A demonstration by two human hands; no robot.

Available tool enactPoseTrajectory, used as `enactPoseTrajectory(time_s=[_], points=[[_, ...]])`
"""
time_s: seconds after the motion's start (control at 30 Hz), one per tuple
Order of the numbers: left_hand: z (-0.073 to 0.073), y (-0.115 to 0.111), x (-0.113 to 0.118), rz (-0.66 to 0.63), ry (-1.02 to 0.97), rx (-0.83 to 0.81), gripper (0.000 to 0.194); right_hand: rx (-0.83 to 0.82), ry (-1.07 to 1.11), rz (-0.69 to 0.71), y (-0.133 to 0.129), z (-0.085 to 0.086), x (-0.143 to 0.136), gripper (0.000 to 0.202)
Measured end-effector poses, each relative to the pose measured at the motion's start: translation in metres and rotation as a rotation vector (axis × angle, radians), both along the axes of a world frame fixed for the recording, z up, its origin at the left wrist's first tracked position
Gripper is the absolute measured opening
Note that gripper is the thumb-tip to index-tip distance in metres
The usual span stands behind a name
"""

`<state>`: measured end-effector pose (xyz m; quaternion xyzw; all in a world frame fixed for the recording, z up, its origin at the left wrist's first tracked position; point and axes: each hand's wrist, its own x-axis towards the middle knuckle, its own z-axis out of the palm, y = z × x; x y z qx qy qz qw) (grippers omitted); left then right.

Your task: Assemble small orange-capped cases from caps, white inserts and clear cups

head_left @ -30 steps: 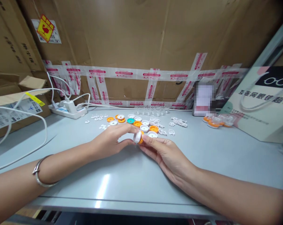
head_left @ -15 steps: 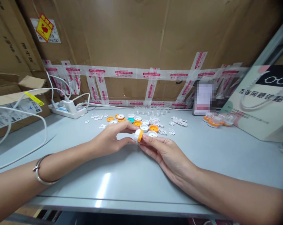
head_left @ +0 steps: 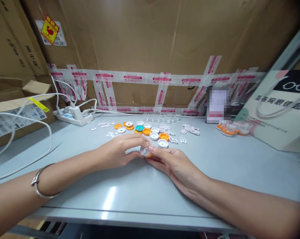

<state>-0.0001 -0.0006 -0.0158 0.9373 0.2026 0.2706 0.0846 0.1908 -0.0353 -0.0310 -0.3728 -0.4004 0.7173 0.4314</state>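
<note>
A small round white and orange piece is held above the grey table between both hands. My left hand pinches it from the left with thumb and fingers. From the right, my right hand grips its edge, the thumb on top. Just beyond the hands lie round caps, among them a white one, an orange one and a teal one. Small white discs are at the left, and white openwork parts at the right. Clear cups stand behind.
A power strip with white cables is at the left, by an opened cardboard box. Orange and clear pieces lie at the right, near a phone and a paper bag. Large cardboard stands behind.
The held piece has been tilted, so its white round face now shows more and the orange rim sits lower. Both hands still hold it, with the fingers slightly shifted.
</note>
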Motion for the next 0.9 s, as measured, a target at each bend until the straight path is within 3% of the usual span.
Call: enactPoseTrajectory(time_s=[0.3,0.43,0.57,0.63,0.8,0.9], points=[[0.004,-0.001,-0.002,-0.035,-0.101,-0.045,0.032,-0.093,0.004,0.040,0.004,0.009,0.001,0.013],[0.004,-0.003,-0.006,-0.049,-0.038,0.177,0.029,-0.104,0.022,0.103,0.004,0.014,0.004,0.013],[0.005,-0.004,-0.007,0.030,-0.086,0.474,0.021,-0.032,0.008,0.155,0.005,0.014,0.007,0.014],[0.005,-0.003,-0.006,0.037,-0.107,0.529,0.021,-0.012,-0.002,0.173,0.005,0.014,0.008,0.016],[0.007,-0.003,-0.004,-0.018,-0.170,0.376,0.022,-0.009,-0.029,0.223,0.004,0.014,0.008,0.031],[0.009,-0.006,-0.004,0.027,-0.229,0.238,0.021,0.139,-0.175,0.229,0.006,0.016,0.011,0.039]])
